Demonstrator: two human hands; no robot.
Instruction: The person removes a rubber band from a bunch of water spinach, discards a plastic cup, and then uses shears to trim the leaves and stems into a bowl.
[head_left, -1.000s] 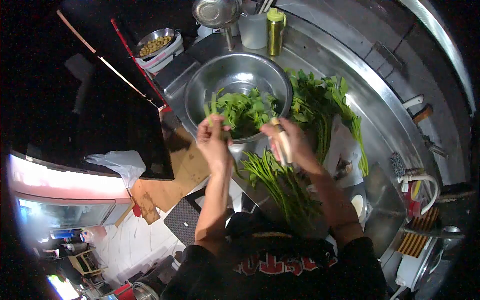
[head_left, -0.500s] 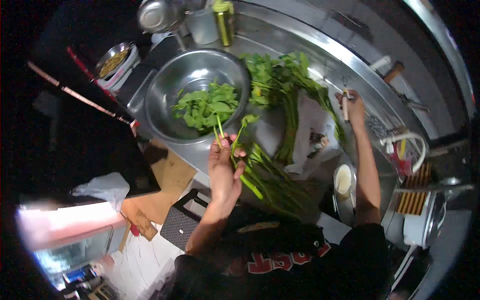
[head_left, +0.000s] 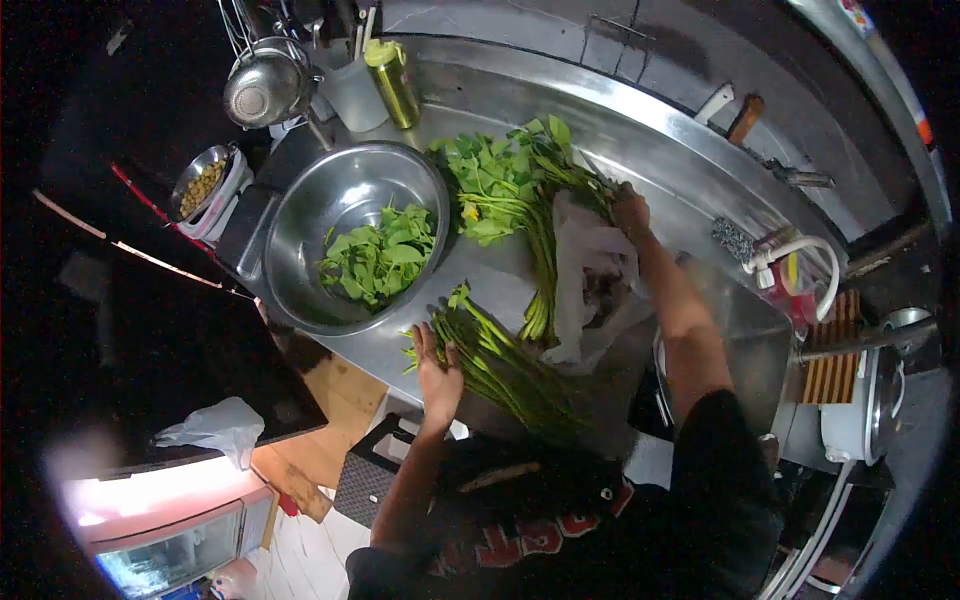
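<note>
My left hand (head_left: pixel 437 380) lies at the near end of a pile of green stems (head_left: pixel 510 375), its fingers stretched out and apart. Beyond the plastic bag, my right hand (head_left: pixel 630 212) has curled fingers at the edge of a leafy bunch of greens (head_left: pixel 485 180). What it grips is hidden; a thin bright line shows just past the fingers. Torn green leaves (head_left: pixel 380 255) lie in the large metal bowl (head_left: pixel 285 255) on the left. The crumpled clear plastic bag (head_left: pixel 575 335) sits between the greens and my right forearm.
A yellow-green bottle (head_left: pixel 393 85) and a translucent container (head_left: pixel 355 95) stand behind the bowl. A strainer (head_left: pixel 265 90) hangs at the back left. Knives with a white handle (head_left: pixel 715 103) and a wooden handle (head_left: pixel 746 118) lie by the back rim. A tap hose (head_left: pixel 830 265) is at right.
My left hand has let go of the sprig it held and now rests over the stem pile. The light-handled knife seen in my right hand is no longer clearly visible. The view has shifted.
</note>
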